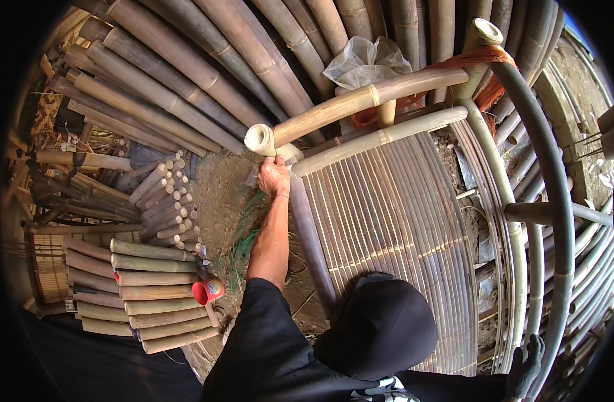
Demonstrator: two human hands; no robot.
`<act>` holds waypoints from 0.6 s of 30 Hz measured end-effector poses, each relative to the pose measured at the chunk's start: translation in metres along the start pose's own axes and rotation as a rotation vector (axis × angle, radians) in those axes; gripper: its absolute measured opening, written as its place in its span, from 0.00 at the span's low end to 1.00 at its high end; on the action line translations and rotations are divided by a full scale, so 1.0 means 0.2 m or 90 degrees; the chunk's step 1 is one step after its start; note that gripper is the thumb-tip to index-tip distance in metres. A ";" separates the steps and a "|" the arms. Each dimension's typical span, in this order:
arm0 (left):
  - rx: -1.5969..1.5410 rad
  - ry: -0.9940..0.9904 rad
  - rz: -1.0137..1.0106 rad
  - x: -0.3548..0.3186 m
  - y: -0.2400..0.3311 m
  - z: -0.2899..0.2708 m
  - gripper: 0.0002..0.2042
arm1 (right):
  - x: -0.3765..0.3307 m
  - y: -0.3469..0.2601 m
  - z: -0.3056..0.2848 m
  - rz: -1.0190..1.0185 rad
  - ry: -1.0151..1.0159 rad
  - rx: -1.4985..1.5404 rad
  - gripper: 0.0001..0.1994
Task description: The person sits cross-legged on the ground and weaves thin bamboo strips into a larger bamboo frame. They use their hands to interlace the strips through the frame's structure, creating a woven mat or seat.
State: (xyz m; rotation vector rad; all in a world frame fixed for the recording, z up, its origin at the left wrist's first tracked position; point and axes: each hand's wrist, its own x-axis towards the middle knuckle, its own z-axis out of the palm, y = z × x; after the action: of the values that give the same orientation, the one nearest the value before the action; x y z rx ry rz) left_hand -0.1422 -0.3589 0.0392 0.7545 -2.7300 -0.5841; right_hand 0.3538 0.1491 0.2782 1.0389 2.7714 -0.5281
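Note:
A bamboo bench frame with a slatted seat [380,201] lies in front of me. My left hand [274,177], bare, reaches to its far left corner. Its fingers are closed in a pinch just below the cut top of a short bamboo post [259,139], where a pale bamboo rail [374,98] joins. Whatever sits between the fingers is too small to make out. At the lower right, my right hand [525,367] wears a dark grey glove. Its fingers are stretched out beside the curved dark bamboo armrest [561,234]; whether it touches is unclear.
Long bamboo poles [206,74] stack along the back. Short cut bamboo pieces [163,295] pile at left, with a red cup [208,291] at their edge. A clear plastic bag [367,61] sits behind the rail. Orange twine [478,59] wraps the far right corner.

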 end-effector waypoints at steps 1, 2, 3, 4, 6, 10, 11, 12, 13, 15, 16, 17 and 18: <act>-0.009 0.015 0.009 -0.01 0.01 0.00 0.13 | 0.00 0.03 0.03 -0.014 0.011 0.009 0.25; -0.040 0.009 0.041 -0.02 0.01 -0.02 0.13 | 0.00 0.07 0.06 -0.028 0.024 0.018 0.24; -0.060 -0.006 0.065 -0.03 0.00 -0.03 0.13 | 0.00 0.10 0.09 -0.022 0.011 0.027 0.24; -0.075 -0.015 0.092 -0.04 -0.01 -0.05 0.13 | 0.01 0.12 0.11 -0.017 -0.002 0.038 0.23; -0.074 -0.026 0.114 -0.04 -0.04 -0.08 0.13 | 0.01 0.15 0.13 -0.013 -0.030 0.042 0.23; -0.069 -0.022 0.107 0.03 -0.10 -0.07 0.15 | 0.00 0.16 0.13 0.008 -0.076 0.040 0.22; -0.071 -0.006 0.120 0.04 -0.10 -0.04 0.16 | 0.00 0.15 0.14 0.019 -0.086 0.046 0.22; -0.105 0.016 0.086 0.05 -0.10 0.00 0.16 | 0.00 0.15 0.13 0.029 -0.096 0.052 0.22; -0.130 0.026 0.037 0.05 -0.09 0.03 0.17 | 0.00 0.14 0.14 0.014 -0.080 0.072 0.20; -0.149 0.010 -0.099 0.06 -0.06 0.11 0.16 | 0.00 0.13 0.14 0.009 -0.086 0.033 0.19; -0.157 0.027 -0.115 0.05 -0.05 0.14 0.15 | 0.00 0.13 0.14 0.007 -0.080 0.021 0.19; -0.165 0.033 -0.136 0.05 -0.03 0.16 0.14 | 0.00 0.13 0.14 0.019 -0.077 0.032 0.18; -0.168 0.037 -0.159 0.04 -0.03 0.18 0.14 | -0.01 0.13 0.13 0.018 -0.080 0.032 0.18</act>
State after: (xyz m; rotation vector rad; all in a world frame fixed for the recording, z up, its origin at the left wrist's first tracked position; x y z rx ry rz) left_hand -0.1582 -0.3565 0.0060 1.0305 -2.4553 -0.9373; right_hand 0.3718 0.1561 0.2467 1.0169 2.6431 -0.6397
